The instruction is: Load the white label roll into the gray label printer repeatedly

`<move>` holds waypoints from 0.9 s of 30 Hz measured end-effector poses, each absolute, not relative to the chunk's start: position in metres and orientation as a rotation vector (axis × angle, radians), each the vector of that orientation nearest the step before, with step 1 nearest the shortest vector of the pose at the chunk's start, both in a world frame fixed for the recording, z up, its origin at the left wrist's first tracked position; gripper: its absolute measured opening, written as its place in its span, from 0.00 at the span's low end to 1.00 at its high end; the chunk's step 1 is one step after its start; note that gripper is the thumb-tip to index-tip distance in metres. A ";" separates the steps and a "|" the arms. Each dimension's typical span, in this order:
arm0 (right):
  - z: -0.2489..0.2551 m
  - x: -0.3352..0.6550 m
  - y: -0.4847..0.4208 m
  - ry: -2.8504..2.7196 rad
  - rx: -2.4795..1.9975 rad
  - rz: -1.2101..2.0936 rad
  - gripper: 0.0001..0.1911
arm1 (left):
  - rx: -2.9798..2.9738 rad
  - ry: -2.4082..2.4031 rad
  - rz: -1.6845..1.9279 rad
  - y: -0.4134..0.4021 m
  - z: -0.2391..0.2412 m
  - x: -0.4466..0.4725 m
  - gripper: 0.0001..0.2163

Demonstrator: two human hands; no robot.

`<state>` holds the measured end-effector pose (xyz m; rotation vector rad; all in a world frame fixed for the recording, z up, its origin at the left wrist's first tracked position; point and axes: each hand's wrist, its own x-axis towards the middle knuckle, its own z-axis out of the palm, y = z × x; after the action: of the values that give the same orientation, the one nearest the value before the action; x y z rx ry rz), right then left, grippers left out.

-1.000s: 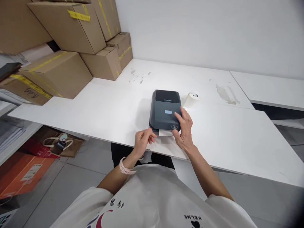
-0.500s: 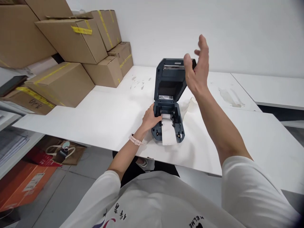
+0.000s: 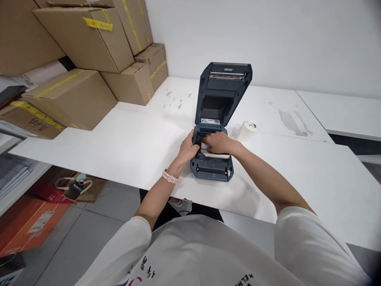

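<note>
A dark grey label printer (image 3: 222, 93) stands on the white table (image 3: 133, 147) with its lid swung up and back. Both my hands are inside its open paper bay. My left hand (image 3: 188, 148) grips the bay's left side, a pale watch strap on its wrist. My right hand (image 3: 216, 143) lies over the white label roll (image 3: 218, 155) in the bay, fingers curled on it. A strip of white paper shows under that hand. A second, spare white roll (image 3: 246, 130) lies on the table just right of the printer.
Cardboard boxes (image 3: 89, 59) with yellow tape are stacked at the table's back left, against the wall. A second white table (image 3: 342, 113) adjoins on the right. Under the table on the left sit an orange box (image 3: 26, 224) and a brown bag (image 3: 80, 188).
The printer was shut a second ago; its lid now stands open. My right hand came down from the raised lid into the bay, and the paper strip no longer hangs out the front.
</note>
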<state>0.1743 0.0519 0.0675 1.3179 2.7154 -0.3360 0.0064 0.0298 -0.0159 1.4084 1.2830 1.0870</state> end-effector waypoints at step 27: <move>-0.002 0.390 0.082 2.418 2.492 -1.809 0.49 | 1.340 1.286 1.119 0.021 -0.017 0.004 0.42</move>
<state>0.3898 0.0817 -0.0016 2.4921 2.4182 -1.8088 0.0038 0.0207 -0.0167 1.3401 1.2856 1.1190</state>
